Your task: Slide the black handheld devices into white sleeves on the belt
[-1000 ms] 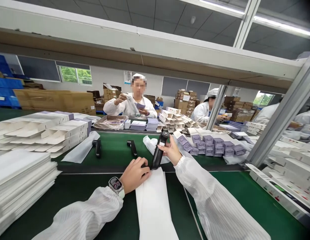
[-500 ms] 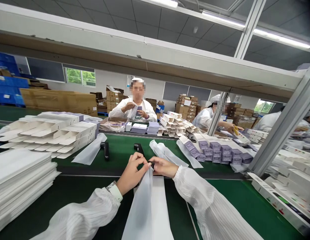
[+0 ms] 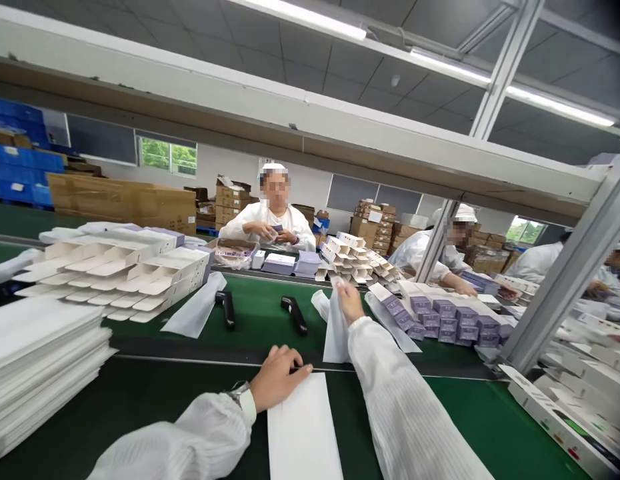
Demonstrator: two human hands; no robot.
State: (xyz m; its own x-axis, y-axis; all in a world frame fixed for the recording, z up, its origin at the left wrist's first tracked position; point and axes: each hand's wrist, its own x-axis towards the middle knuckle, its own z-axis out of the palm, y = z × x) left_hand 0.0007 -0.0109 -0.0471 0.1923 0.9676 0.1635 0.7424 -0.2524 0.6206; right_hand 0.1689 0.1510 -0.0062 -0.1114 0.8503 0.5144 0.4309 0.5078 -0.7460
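Observation:
My right hand (image 3: 350, 301) is closed on the top of a frosted plastic bag (image 3: 335, 333), which hangs over the far green belt. My left hand (image 3: 280, 380) rests open at the upper end of a stack of white sheets or bags (image 3: 305, 433), thumb across its edge. Beyond the left hand lie two black handheld devices, one near the middle (image 3: 294, 315) and one farther left (image 3: 226, 310). Beside the left device is another frosted bag (image 3: 193, 310). A further bag (image 3: 397, 327) lies right of my right hand.
Open white cartons (image 3: 115, 267) and stacked white sheets (image 3: 40, 373) stand at left. Small purple boxes (image 3: 447, 317) lie at right. A slanting metal post (image 3: 565, 267) and an overhead shelf (image 3: 300, 107) frame the space. A co-worker (image 3: 273, 223) sits opposite, others farther right.
My right hand has moved away and up with the frosted bag, which was over the white stack. My left hand has let go of the bag and come down onto the stack.

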